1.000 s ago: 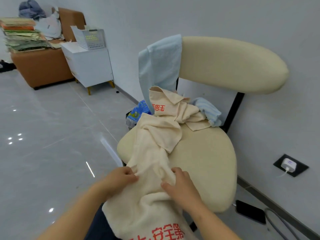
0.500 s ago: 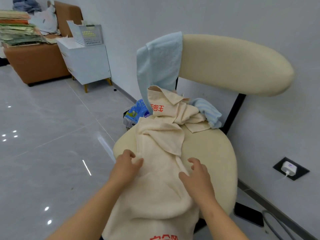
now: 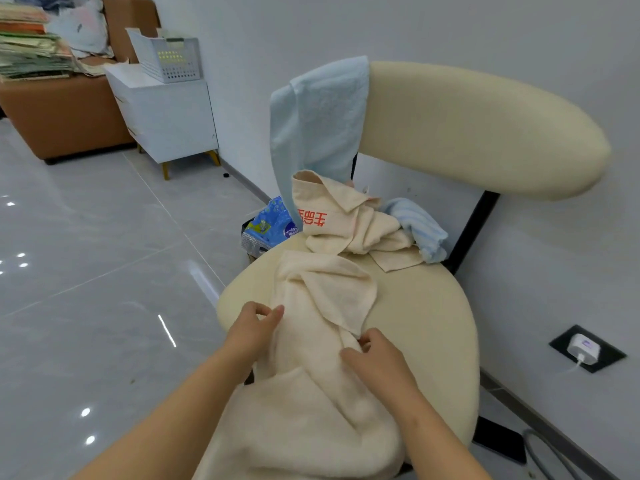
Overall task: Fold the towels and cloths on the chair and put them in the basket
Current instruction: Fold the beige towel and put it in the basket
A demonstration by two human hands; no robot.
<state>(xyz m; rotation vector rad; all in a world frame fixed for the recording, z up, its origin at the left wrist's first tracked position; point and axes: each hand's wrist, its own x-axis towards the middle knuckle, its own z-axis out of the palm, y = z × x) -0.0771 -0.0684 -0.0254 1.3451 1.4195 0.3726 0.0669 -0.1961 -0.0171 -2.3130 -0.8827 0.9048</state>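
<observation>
Both have moved up the cream towel [image 3: 322, 299]: the left hand [image 3: 252, 329] pinches its edge, the right hand [image 3: 377, 358] pinches a fold, likely to spread it.

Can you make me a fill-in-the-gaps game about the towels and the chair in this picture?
1. The left hand and the right hand both pinch the cream towel, which lies on the chair's ___.
2. The light blue towel hangs over the chair's ___.
3. The white basket stands on a white ___.

Missing words: seat; backrest; cabinet.
</observation>
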